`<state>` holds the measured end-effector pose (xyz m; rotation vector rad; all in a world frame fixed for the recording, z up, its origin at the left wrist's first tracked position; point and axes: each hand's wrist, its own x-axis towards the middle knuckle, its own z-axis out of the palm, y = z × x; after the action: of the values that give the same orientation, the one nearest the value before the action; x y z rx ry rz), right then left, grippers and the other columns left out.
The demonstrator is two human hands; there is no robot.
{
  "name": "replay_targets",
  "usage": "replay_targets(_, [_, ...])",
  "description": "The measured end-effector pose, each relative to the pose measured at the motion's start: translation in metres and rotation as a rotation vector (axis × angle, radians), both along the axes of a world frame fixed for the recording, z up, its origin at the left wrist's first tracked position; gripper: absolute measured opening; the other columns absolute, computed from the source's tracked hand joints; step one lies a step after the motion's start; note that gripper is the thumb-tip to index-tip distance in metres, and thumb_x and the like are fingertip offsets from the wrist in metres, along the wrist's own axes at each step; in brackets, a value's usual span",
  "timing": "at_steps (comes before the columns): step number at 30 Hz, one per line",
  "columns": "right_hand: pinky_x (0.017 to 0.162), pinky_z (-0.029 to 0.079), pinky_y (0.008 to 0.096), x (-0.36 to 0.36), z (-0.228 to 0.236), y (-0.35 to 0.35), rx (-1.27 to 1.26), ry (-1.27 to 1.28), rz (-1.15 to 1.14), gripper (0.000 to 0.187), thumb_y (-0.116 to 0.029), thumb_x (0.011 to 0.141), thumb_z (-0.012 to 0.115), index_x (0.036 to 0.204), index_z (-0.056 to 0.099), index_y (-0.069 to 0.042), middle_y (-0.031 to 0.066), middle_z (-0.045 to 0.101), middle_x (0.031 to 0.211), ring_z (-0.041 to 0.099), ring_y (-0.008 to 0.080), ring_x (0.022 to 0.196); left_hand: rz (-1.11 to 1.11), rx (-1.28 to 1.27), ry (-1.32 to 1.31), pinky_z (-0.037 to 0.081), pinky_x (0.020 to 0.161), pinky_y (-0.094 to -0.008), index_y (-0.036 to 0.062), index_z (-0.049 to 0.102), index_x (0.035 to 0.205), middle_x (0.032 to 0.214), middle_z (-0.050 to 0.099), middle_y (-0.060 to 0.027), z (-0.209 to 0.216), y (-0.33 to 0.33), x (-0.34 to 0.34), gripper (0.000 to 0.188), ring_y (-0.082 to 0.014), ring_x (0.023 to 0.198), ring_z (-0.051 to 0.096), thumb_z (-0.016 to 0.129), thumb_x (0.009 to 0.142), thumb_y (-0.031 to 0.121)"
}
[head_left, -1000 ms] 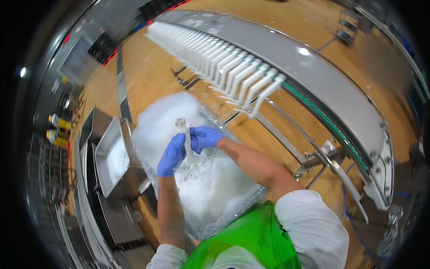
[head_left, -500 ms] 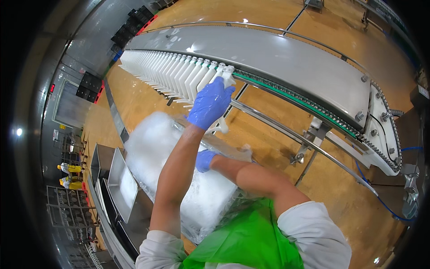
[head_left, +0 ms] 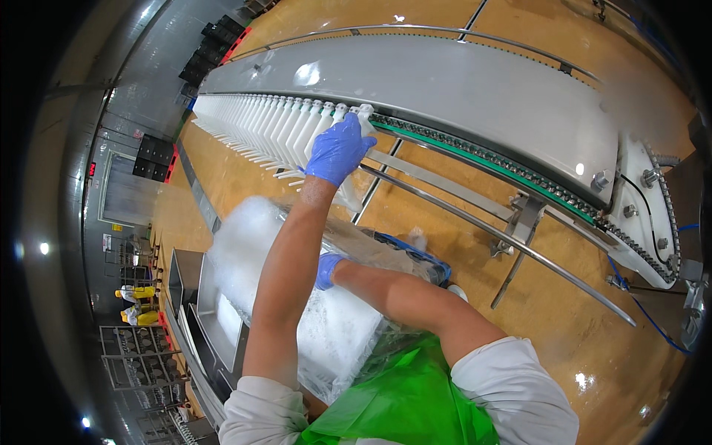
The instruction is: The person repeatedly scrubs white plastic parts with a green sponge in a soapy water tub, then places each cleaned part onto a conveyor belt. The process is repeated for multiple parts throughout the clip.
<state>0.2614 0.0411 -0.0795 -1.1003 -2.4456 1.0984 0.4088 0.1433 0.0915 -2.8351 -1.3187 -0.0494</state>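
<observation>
My left hand (head_left: 339, 150), in a blue glove, reaches up to the near end of a long row of white plastic pieces (head_left: 285, 126) along the conveyor's edge. Its fingers are closed round the upper part of the endmost white plastic piece (head_left: 362, 119), whose lower part hangs below the hand. In a bin lined with clear plastic (head_left: 360, 241), white foam (head_left: 248, 237) is heaped high. My right hand (head_left: 328, 271), also gloved in blue, is down at the foam. The left forearm partly covers it, and its fingers are hidden.
The conveyor (head_left: 460, 96) has a grey top, a chain and green strip, and a metal rail (head_left: 512, 248) below. Metal trays (head_left: 215, 304) stand at the left. Black crates (head_left: 154, 157) and two people in yellow (head_left: 137, 304) are far off. The brown floor (head_left: 564, 348) looks wet.
The view has shifted slightly, and more of a blue edge shows beside the bin. My left hand stays at the row's end; my right hand stays at the foam.
</observation>
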Motion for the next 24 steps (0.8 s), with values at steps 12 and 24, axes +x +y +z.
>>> replay_targets(12, [0.092,0.048,0.0405,-0.001,-0.003,0.005,-0.098,0.176,0.141,0.042,-0.016,0.079,0.062,0.121,0.064,-0.012,0.0143,0.062,0.124,0.061,0.0315,0.11,-0.062,0.055,-0.075,0.052,0.073,-0.0446,0.0003,0.045,0.124,0.096,0.065,-0.0218,-0.006,-0.041,-0.02,0.052,-0.0366,0.085,0.066,0.066,0.085,0.029])
replay_targets(24, [0.07,0.053,0.0453,0.028,0.039,-0.003,0.056,-0.145,0.091,0.021,-0.007,0.072,0.058,0.086,0.072,0.0,0.0211,0.069,0.085,0.067,0.0379,0.079,0.54,-0.019,-0.119,0.05,0.086,-0.0414,0.0041,0.061,0.118,0.116,0.062,-0.0179,-0.132,-0.105,-0.35,0.032,-0.0326,0.102,0.063,0.054,0.089,0.017])
